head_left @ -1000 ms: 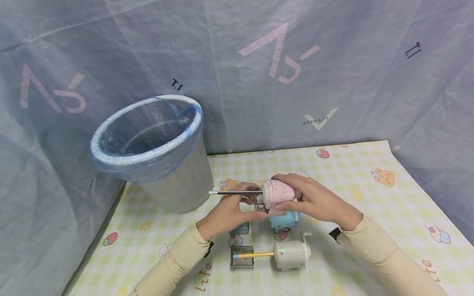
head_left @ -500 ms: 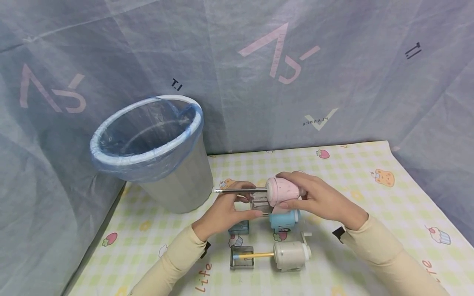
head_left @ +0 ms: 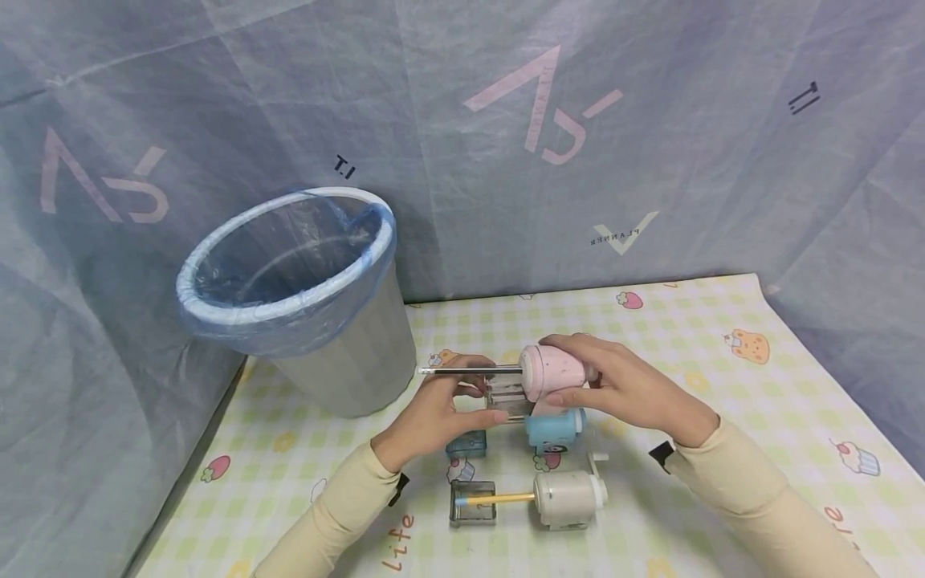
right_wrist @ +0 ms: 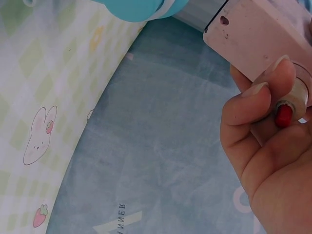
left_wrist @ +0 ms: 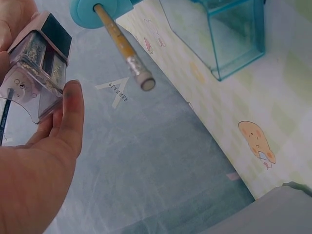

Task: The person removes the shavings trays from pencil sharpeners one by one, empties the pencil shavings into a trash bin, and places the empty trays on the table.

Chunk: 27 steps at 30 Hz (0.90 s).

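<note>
My right hand [head_left: 629,389] grips a pink pencil sharpener [head_left: 552,373] above the table, its fingers curled round the body [right_wrist: 258,39] near a red knob [right_wrist: 283,115]. A dark pencil [head_left: 470,370] sticks out of the sharpener to the left. My left hand [head_left: 441,405] pinches the sharpener's clear shavings drawer [head_left: 506,399] between thumb and fingers. The wrist view shows that drawer [left_wrist: 36,78] against my thumb [left_wrist: 70,117], with shavings inside it.
A blue sharpener [head_left: 552,428] with its blue drawer [head_left: 466,443] lies just under my hands. Nearer me lies a white sharpener [head_left: 567,498] with a yellow pencil [head_left: 499,498] and a grey drawer [head_left: 472,503]. A lined waste bin [head_left: 303,297] stands at the left.
The pink sharpener and its pencil have shifted slightly to the right. My left thumb has stretched out under the clear drawer.
</note>
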Each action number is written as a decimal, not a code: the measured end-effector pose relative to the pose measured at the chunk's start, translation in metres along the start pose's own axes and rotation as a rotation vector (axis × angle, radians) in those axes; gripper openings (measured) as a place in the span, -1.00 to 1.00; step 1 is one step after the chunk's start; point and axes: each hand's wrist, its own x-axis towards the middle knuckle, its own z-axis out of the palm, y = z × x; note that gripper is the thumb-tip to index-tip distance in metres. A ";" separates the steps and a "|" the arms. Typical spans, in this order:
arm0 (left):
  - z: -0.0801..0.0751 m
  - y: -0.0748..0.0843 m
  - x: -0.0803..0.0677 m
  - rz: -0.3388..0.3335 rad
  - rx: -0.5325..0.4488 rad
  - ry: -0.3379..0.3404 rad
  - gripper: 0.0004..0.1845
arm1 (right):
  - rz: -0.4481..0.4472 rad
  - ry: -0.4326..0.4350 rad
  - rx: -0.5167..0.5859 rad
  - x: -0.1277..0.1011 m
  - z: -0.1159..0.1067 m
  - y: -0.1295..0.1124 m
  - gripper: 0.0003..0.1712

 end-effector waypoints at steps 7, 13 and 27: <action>-0.001 0.000 -0.001 -0.011 0.014 -0.001 -0.30 | -0.008 0.007 -0.010 -0.001 -0.002 0.000 -0.36; -0.001 -0.001 -0.002 -0.014 0.009 0.007 -0.32 | -0.004 0.010 -0.013 -0.001 -0.003 0.001 -0.35; -0.002 -0.001 -0.003 -0.026 -0.001 0.009 -0.39 | -0.010 0.022 -0.012 -0.001 -0.003 0.004 -0.37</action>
